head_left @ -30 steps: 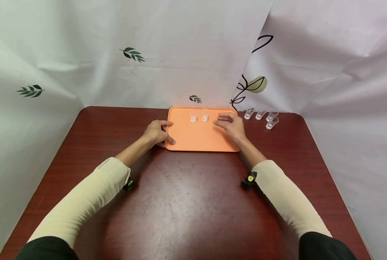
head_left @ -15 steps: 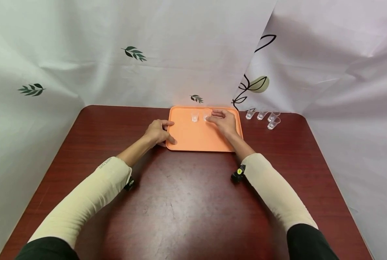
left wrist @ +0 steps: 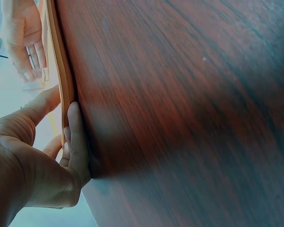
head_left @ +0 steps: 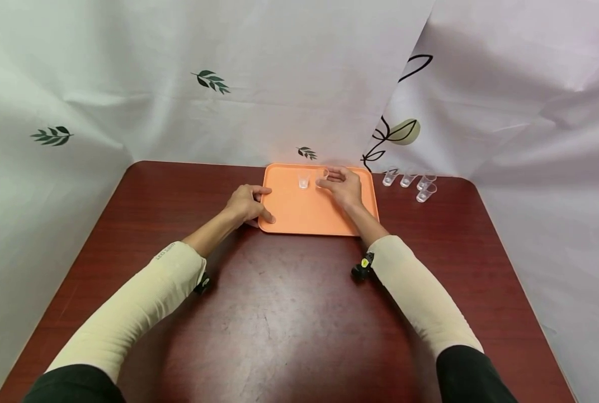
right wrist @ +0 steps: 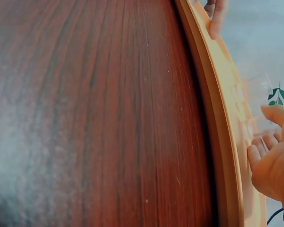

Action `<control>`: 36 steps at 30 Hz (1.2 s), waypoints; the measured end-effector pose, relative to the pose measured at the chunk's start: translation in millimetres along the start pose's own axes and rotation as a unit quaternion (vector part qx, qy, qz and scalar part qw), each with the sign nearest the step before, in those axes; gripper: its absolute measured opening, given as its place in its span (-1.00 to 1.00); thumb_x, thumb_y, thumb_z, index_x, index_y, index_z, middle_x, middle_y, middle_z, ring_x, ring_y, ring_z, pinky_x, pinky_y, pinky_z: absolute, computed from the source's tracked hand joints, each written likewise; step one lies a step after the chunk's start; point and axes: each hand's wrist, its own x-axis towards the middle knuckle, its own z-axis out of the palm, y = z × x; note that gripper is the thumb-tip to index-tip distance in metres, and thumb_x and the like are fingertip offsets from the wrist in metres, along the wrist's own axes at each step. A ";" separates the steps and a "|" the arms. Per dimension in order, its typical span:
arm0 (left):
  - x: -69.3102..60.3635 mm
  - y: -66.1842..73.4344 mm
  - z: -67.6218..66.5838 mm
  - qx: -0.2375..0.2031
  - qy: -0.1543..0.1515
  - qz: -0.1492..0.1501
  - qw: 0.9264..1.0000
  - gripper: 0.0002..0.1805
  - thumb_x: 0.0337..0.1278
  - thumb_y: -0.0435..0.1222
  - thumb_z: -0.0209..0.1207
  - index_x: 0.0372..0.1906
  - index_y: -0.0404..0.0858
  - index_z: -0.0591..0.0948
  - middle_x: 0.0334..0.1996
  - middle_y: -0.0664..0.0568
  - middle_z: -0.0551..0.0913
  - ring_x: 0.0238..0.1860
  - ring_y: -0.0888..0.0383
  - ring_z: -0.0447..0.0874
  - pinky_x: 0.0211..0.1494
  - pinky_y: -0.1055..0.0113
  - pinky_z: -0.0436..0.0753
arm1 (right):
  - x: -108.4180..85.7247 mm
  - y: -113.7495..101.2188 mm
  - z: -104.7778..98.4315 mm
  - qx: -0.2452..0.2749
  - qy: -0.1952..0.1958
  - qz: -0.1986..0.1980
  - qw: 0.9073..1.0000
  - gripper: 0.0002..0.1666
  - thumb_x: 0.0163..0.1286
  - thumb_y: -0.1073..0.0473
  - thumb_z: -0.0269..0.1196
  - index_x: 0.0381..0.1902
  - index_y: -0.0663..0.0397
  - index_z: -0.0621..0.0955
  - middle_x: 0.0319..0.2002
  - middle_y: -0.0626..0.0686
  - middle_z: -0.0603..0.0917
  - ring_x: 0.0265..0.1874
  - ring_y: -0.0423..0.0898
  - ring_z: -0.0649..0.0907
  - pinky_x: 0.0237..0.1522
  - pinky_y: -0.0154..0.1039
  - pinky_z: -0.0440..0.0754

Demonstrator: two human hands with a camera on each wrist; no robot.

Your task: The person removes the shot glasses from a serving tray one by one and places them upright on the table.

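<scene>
Two small clear plastic cups stand near the far edge of an orange tray [head_left: 304, 215]. My left hand [head_left: 246, 204] grips the tray's left side, its thumb on top; in the left wrist view, fingers [left wrist: 77, 142] lie against the outer side of the rim. My right hand [head_left: 346, 187] reaches over the tray and holds the right-hand cup [head_left: 321, 175] between thumb and fingers, partly covering it. The left-hand cup [head_left: 303, 182] stands apart from both hands. In the right wrist view, the right hand [right wrist: 277, 156] is around the faint, see-through cup.
Several more clear cups [head_left: 390, 177] stand on the dark red wooden table [head_left: 279, 313], right of the tray. A white patterned curtain [head_left: 229, 112] hangs directly behind the table's back edge.
My right hand has moved left over the tray to the right-hand cup and closed its thumb and fingers on it. The left hand keeps its grip on the tray.
</scene>
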 end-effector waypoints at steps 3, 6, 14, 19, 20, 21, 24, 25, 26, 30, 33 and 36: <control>-4.3 3.2 0.1 0.003 0.001 -0.001 1.000 0.01 -0.11 -0.47 0.75 0.57 -0.06 0.66 0.05 -0.06 0.43 -0.24 0.05 0.60 -0.33 0.15 0.95 | -0.4 0.4 1.6 -0.006 0.006 0.001 1.000 -0.48 0.39 0.33 0.59 0.29 0.29 0.77 0.23 0.32 0.82 0.18 0.10 0.83 0.12 -0.39 0.86; 8.0 -4.3 1.1 -0.001 0.006 -0.014 1.000 0.03 -0.22 -0.46 0.79 0.53 -0.02 0.70 0.06 -0.05 0.45 -0.24 0.04 0.63 -0.33 0.12 0.96 | -1.4 0.4 1.1 -0.004 0.007 -0.002 1.000 -0.49 0.39 0.33 0.59 0.28 0.29 0.78 0.22 0.33 0.82 0.18 0.10 0.83 0.12 -0.36 0.88; 24.5 -14.0 3.3 -0.001 0.011 -0.022 1.000 0.07 -0.31 -0.46 0.82 0.51 0.04 0.72 0.08 -0.03 0.49 -0.18 0.00 0.65 -0.35 0.06 0.96 | -7.6 0.4 -9.8 -0.003 0.004 0.000 1.000 -0.47 0.37 0.33 0.59 0.27 0.30 0.78 0.17 0.29 0.82 -0.01 -0.14 0.80 0.08 -0.42 0.86; 14.2 -6.5 2.3 0.005 0.010 -0.022 1.000 0.05 -0.26 -0.43 0.82 0.53 0.00 0.70 -0.01 0.02 0.46 -0.26 0.04 0.61 -0.37 0.09 0.94 | -10.8 -1.2 -17.5 0.000 -0.004 0.007 1.000 -0.46 0.38 0.31 0.58 0.29 0.32 0.76 0.18 0.30 0.81 -0.04 -0.22 0.77 0.04 -0.48 0.84; 13.8 -6.7 2.4 0.003 0.011 -0.020 1.000 0.05 -0.27 -0.42 0.82 0.52 0.00 0.71 -0.03 0.04 0.46 -0.29 0.04 0.60 -0.38 0.10 0.93 | -11.4 -1.4 -18.9 0.000 -0.005 0.008 1.000 -0.46 0.39 0.31 0.58 0.29 0.32 0.76 0.18 0.28 0.82 -0.03 -0.22 0.77 0.04 -0.48 0.84; 13.4 -7.0 2.6 0.002 0.012 -0.021 1.000 0.05 -0.26 -0.41 0.82 0.53 0.00 0.71 -0.05 0.05 0.46 -0.31 0.04 0.60 -0.39 0.10 0.93 | -12.0 -1.5 -20.3 -0.001 -0.007 0.007 1.000 -0.46 0.40 0.31 0.58 0.29 0.33 0.76 0.17 0.27 0.82 -0.03 -0.23 0.77 0.04 -0.48 0.84; 13.5 -6.7 4.2 0.001 0.013 -0.021 1.000 0.04 -0.26 -0.41 0.82 0.52 0.00 0.71 -0.05 0.04 0.46 -0.33 0.06 0.60 -0.40 0.11 0.92 | -14.3 -1.5 -25.9 -0.009 -0.014 0.003 1.000 -0.45 0.41 0.30 0.57 0.32 0.33 0.74 0.18 0.26 0.81 0.00 -0.20 0.78 0.09 -0.48 0.83; 14.9 -7.8 4.4 0.001 0.013 -0.021 1.000 0.04 -0.27 -0.41 0.82 0.52 0.00 0.71 -0.05 0.04 0.46 -0.33 0.05 0.60 -0.40 0.11 0.93 | -14.9 -1.6 -27.6 -0.012 -0.016 0.002 1.000 -0.44 0.42 0.29 0.57 0.33 0.33 0.74 0.19 0.27 0.80 0.02 -0.17 0.79 0.10 -0.47 0.82; 14.2 -7.5 4.6 0.000 0.014 -0.021 1.000 0.04 -0.27 -0.41 0.83 0.51 0.00 0.72 -0.04 0.04 0.46 -0.34 0.06 0.62 -0.39 0.11 0.93 | -15.6 -1.6 -29.3 -0.015 -0.017 0.000 1.000 -0.44 0.42 0.29 0.57 0.34 0.33 0.73 0.20 0.29 0.80 0.04 -0.15 0.79 0.12 -0.47 0.82; 20.1 -11.4 4.3 0.003 0.015 -0.023 1.000 0.06 -0.33 -0.41 0.85 0.50 0.03 0.73 -0.02 0.04 0.46 -0.36 0.07 0.65 -0.36 0.09 0.95 | -18.3 -1.6 -36.8 -0.028 -0.014 -0.004 1.000 -0.43 0.42 0.27 0.58 0.34 0.31 0.74 0.23 0.31 0.79 0.09 -0.12 0.80 0.14 -0.46 0.82; 24.3 -13.8 4.1 0.001 0.017 -0.028 0.999 0.07 -0.37 -0.41 0.86 0.48 0.06 0.74 -0.01 0.04 0.46 -0.37 0.07 0.67 -0.35 0.07 0.96 | -20.3 -1.8 -42.8 -0.027 -0.008 -0.006 1.000 -0.43 0.41 0.27 0.59 0.33 0.31 0.75 0.18 0.25 0.82 0.02 -0.22 0.80 0.12 -0.48 0.81; 23.4 -12.5 3.7 0.001 0.014 -0.031 0.999 0.06 -0.35 -0.41 0.85 0.48 0.05 0.74 -0.01 0.03 0.46 -0.34 0.06 0.65 -0.37 0.09 0.95 | -22.0 -1.1 -49.2 -0.014 -0.002 -0.006 1.000 -0.44 0.39 0.28 0.59 0.31 0.32 0.76 0.06 0.09 0.84 -0.09 -0.35 0.78 0.09 -0.52 0.80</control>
